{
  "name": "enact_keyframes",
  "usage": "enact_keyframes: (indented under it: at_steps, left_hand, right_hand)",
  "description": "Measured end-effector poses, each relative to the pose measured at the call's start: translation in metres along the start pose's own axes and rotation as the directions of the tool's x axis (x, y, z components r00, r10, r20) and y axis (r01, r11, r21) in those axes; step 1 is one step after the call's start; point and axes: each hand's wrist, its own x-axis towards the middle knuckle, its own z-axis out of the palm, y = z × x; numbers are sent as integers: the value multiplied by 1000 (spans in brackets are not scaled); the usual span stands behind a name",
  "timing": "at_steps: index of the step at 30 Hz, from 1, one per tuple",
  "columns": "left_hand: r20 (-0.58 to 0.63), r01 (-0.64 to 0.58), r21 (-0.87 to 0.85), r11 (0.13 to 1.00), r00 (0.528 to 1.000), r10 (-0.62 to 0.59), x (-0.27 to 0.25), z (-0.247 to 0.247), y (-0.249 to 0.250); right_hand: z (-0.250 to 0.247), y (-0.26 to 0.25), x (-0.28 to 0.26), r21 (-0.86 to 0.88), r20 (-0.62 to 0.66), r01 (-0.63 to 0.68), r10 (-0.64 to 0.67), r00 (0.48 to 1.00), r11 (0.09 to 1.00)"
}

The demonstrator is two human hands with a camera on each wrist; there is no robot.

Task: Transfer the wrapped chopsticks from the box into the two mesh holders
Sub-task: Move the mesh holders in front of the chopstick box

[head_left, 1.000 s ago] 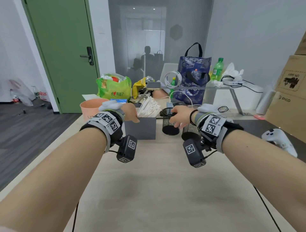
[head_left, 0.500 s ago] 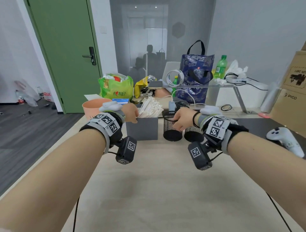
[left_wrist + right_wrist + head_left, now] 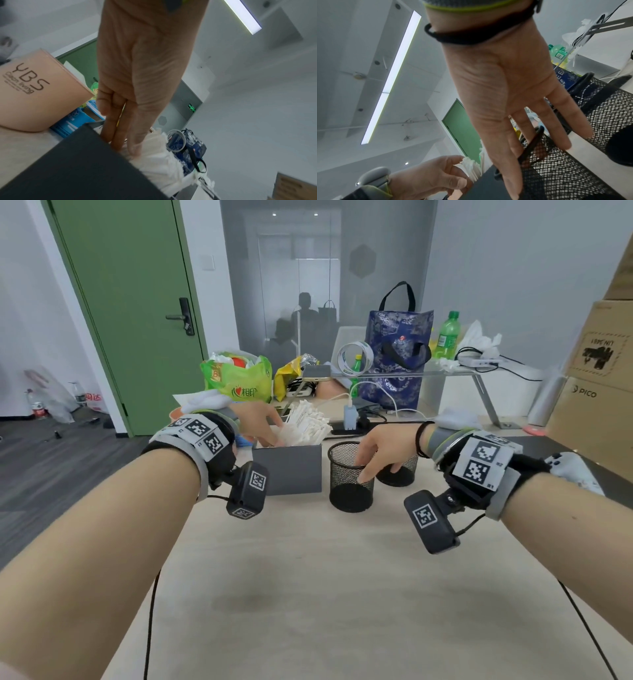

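A grey box [image 3: 287,470] near the table's far end is full of white wrapped chopsticks [image 3: 308,424]. My left hand [image 3: 272,436] reaches down into its left side, thumb and fingers closed on several wrappers [image 3: 471,169]; the fingertips [image 3: 118,143] are sunk behind the box wall [image 3: 85,169]. Two black mesh holders stand right of the box. My right hand [image 3: 376,460] pinches the rim of the near holder [image 3: 349,477], thumb outside and a finger inside the rim [image 3: 537,135]. Its other fingers hang between that one and the far holder [image 3: 399,474], which the hand partly hides.
A pink bucket [image 3: 34,88] stands left of the box. Behind are a green bag [image 3: 239,385], a blue tote [image 3: 394,371], and a charger with cables [image 3: 349,419]. A white controller [image 3: 575,470] and cardboard boxes [image 3: 596,412] are at the right. The beige table [image 3: 308,577] stretches toward me.
My left hand has moved from the box's left edge into the chopsticks. My right hand has kept hold of the near holder, which now stands nearer me than the other one.
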Motion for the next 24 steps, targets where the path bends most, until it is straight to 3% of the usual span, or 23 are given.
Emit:
enact_keyframes:
  at_steps: [2, 6, 10, 14, 24]
  left_hand:
    - [10, 15, -79, 997, 1000, -14, -2, -1, 3]
    - [-51, 0, 139, 990, 999, 7, 6, 15, 16]
    - [-146, 24, 91, 996, 989, -11, 20, 27, 22]
    - [-233, 57, 16, 998, 971, -52, 36, 29, 20]
    - [32, 127, 95, 987, 991, -131, 59, 29, 22]
  right_hand:
    - [-1, 1, 3, -14, -57, -14, 13, 998, 1000]
    - [5, 3, 19, -96, -197, -36, 16, 980, 995]
    - [11, -1, 25, -90, -129, 25, -37, 991, 996]
    - [15, -1, 37, -104, -80, 3, -11, 997, 995]
    - [19, -1, 57, -54, -177, -10, 1, 984, 999]
